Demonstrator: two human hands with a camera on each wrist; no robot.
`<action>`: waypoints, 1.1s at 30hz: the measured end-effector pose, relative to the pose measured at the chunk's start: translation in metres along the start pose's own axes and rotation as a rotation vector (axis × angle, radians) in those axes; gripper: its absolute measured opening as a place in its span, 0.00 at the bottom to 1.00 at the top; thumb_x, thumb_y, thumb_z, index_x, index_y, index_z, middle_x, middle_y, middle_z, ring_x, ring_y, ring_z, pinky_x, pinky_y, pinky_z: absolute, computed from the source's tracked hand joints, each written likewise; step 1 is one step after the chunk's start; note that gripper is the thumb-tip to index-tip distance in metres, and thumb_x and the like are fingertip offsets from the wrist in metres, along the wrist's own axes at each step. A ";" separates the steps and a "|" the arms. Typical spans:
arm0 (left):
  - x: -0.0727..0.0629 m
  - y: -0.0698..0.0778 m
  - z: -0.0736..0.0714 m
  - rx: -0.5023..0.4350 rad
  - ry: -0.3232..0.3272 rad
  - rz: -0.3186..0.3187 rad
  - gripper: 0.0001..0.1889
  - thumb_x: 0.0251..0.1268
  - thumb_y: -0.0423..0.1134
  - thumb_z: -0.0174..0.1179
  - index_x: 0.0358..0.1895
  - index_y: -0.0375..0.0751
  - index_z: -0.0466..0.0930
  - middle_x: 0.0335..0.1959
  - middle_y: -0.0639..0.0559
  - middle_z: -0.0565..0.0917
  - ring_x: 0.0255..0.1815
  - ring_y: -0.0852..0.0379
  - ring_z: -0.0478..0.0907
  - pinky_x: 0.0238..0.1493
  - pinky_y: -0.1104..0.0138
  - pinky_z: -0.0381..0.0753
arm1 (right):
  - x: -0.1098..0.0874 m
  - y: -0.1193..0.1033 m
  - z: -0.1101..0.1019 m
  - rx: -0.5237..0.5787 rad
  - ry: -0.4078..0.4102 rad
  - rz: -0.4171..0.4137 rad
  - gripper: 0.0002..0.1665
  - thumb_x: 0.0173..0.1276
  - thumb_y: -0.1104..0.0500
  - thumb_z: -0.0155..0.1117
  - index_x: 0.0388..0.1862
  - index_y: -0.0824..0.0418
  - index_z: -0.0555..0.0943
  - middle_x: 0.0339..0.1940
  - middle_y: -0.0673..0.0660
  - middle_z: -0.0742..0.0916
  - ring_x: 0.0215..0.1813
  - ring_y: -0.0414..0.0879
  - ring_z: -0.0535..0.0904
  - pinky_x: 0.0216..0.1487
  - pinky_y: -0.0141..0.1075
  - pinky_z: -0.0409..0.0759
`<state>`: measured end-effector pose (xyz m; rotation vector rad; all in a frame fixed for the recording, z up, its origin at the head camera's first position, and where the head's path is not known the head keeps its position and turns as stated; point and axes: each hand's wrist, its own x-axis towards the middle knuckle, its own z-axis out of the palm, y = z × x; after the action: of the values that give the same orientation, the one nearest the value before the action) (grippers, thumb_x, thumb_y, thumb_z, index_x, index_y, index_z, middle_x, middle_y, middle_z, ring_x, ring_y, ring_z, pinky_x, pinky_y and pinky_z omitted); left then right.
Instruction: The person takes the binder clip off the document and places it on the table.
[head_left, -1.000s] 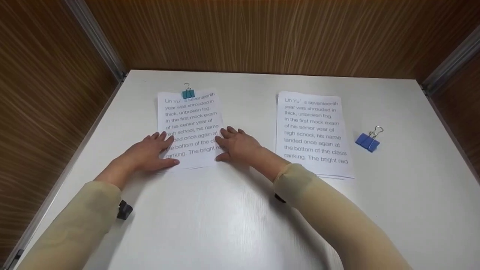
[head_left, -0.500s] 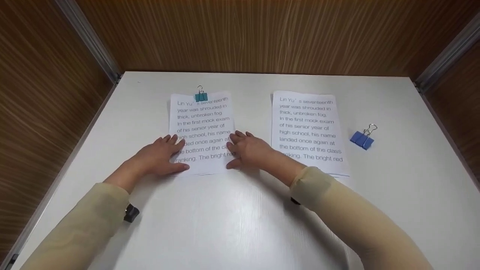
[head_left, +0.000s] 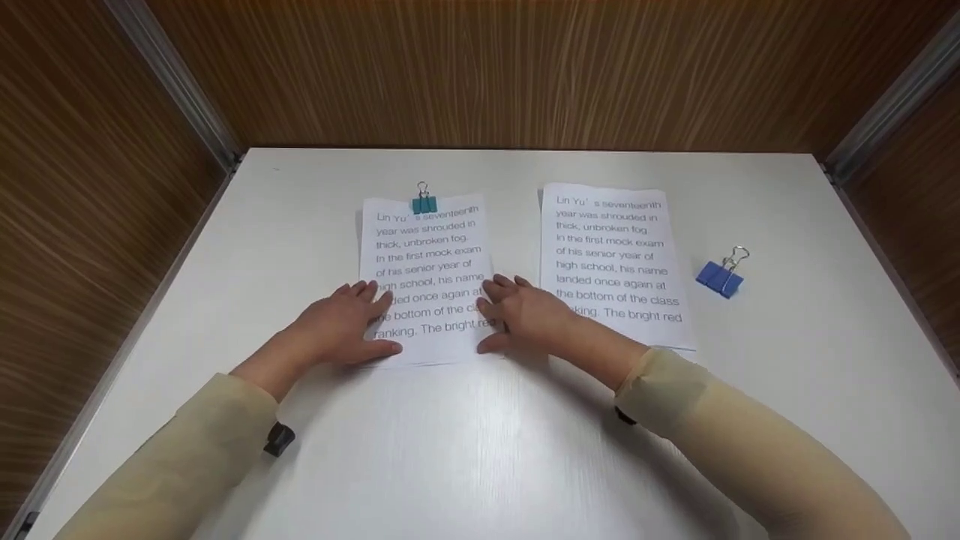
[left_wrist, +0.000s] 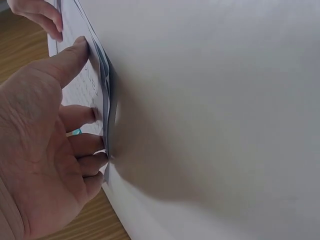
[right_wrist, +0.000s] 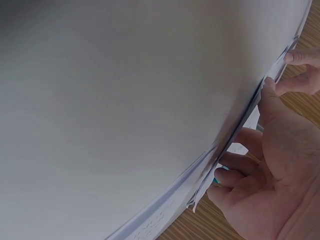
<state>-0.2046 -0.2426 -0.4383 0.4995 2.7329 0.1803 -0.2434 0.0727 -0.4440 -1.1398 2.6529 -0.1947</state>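
Note:
In the head view, a stack of printed sheets [head_left: 431, 274] lies on the white table with a teal binder clip [head_left: 424, 205] on its top edge. My left hand [head_left: 341, 326] rests at the stack's lower left edge, fingers spread, thumb on the paper. At the lower right edge is my right hand [head_left: 536, 319], its fingertips touching the sheets. The left wrist view shows the left hand [left_wrist: 50, 135] with thumb over the top sheet and fingertips along the layered edge. In the right wrist view, the right hand [right_wrist: 280, 165] touches the same stack, whose sheet edges look slightly parted.
A second printed stack [head_left: 611, 255] lies just to the right, partly under the right forearm. Beyond it sits a loose blue binder clip [head_left: 721, 279] with its wire handles up. Wood-patterned panels [head_left: 510, 75] border the table [head_left: 465, 465] at the back and sides.
Both hands have slid the clipped stack rightward and a little nearer, narrowing the gap to the second stack. The view has also shifted slightly.

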 end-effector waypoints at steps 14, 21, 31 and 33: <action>-0.003 0.022 0.007 0.028 0.000 0.057 0.48 0.72 0.67 0.59 0.84 0.38 0.59 0.83 0.29 0.57 0.84 0.31 0.52 0.81 0.42 0.57 | -0.035 0.001 0.008 0.034 0.032 0.009 0.48 0.69 0.36 0.72 0.76 0.65 0.75 0.82 0.71 0.67 0.84 0.65 0.58 0.85 0.53 0.52; -0.009 0.032 0.010 0.026 0.015 0.077 0.47 0.72 0.65 0.61 0.83 0.36 0.61 0.82 0.29 0.59 0.84 0.31 0.54 0.82 0.43 0.57 | -0.049 -0.002 0.011 0.033 0.077 -0.013 0.46 0.68 0.36 0.74 0.74 0.65 0.78 0.79 0.72 0.70 0.82 0.67 0.62 0.83 0.57 0.57; -0.014 0.043 0.018 0.028 0.002 0.083 0.48 0.72 0.67 0.60 0.84 0.38 0.60 0.84 0.32 0.58 0.85 0.35 0.51 0.84 0.47 0.53 | -0.066 -0.006 0.018 0.046 0.146 -0.053 0.45 0.66 0.40 0.77 0.71 0.68 0.80 0.75 0.76 0.74 0.78 0.70 0.67 0.80 0.61 0.61; -0.015 0.046 0.019 0.032 0.006 0.092 0.48 0.72 0.67 0.60 0.84 0.38 0.60 0.83 0.31 0.58 0.85 0.34 0.52 0.84 0.47 0.53 | -0.070 -0.006 0.020 0.041 0.154 -0.057 0.45 0.66 0.40 0.77 0.70 0.69 0.80 0.75 0.76 0.74 0.78 0.71 0.68 0.80 0.61 0.61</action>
<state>-0.1694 -0.2044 -0.4426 0.6346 2.7248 0.1620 -0.1872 0.1192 -0.4493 -1.2343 2.7361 -0.3599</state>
